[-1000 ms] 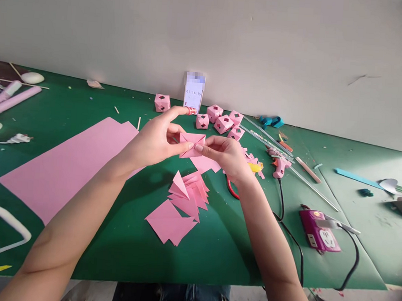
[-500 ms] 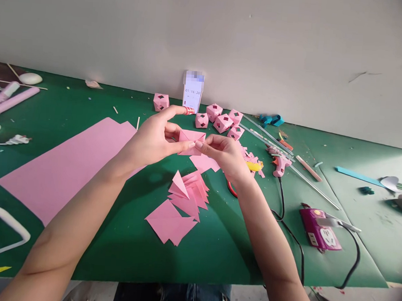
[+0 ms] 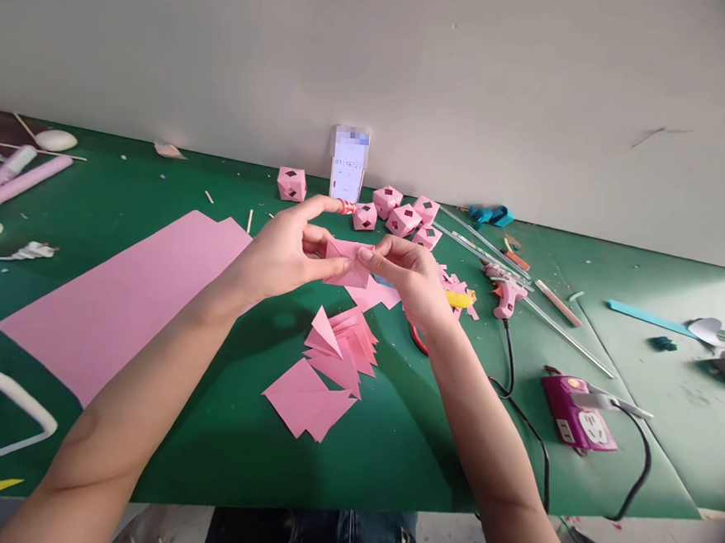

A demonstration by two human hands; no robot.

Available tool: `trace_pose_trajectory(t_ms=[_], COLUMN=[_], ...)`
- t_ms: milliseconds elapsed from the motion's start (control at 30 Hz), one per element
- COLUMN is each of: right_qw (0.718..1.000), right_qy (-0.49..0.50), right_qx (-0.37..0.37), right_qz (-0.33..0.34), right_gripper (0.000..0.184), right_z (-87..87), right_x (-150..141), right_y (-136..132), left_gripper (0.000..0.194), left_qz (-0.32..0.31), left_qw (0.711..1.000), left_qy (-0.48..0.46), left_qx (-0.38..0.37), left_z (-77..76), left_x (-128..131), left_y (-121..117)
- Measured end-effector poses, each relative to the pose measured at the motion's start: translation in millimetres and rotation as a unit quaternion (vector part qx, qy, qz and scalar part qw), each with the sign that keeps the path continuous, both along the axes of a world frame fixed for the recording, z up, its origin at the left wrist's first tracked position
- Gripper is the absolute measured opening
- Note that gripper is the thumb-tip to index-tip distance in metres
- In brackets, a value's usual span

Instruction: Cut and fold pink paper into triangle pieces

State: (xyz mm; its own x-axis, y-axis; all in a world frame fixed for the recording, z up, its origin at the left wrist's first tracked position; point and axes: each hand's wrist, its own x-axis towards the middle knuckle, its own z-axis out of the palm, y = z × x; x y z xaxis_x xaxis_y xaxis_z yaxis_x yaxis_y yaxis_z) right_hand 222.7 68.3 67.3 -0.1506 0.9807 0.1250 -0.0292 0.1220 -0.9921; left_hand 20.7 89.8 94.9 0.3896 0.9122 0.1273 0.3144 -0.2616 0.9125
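Between my two hands, above the table, is a small folded piece of pink paper with crease lines across its face. My left hand pinches its left side, thumb in front, while the taped index finger stretches away over the top. My right hand grips the upper right edge between thumb and fingers. Below them lies a loose pile of cut and folded pink paper squares, with a notched pink square nearest me. Another flat pink piece is partly hidden under my right hand.
Several folded pink paper cubes stand at the back near a phone leaning on the wall. Large pink sheets lie left. On the right are a pink glue gun, its cord, clear glue sticks and a purple power strip.
My right thumb has shifted up and right along the folded paper, and a gap now shows between the thumbs. The paper has tilted slightly. Everything on the table stays put.
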Motion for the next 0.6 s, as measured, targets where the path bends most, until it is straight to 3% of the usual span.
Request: trace_pose_trajectory(t_ms=[167,400,600], right_qw=[0.999,0.994,0.987], right_qy=[-0.007,-0.038,-0.128], right_qx=[0.025,0.093,0.061], right_qz=[0.025,-0.041,0.071], right_gripper=[0.038,0.045,0.053], right_z=[-1.2,-2.8,-0.3], right_x=[5.7,1.3,6.9], right_y=[4.0,2.2,2.7], left_gripper=[0.065,0.064,0.063], left_qz=[-0.008,-0.019,0.018], left_qw=[1.000,1.000,0.999], left_qy=[-0.007,-0.005,-0.044], left_qx=[-0.011,-0.020,-0.015], left_z=[-0.2,-0.4,-1.4], left_x=[-1.8,-3.0,-5.7], left_y=[1.0,1.6,7.2])
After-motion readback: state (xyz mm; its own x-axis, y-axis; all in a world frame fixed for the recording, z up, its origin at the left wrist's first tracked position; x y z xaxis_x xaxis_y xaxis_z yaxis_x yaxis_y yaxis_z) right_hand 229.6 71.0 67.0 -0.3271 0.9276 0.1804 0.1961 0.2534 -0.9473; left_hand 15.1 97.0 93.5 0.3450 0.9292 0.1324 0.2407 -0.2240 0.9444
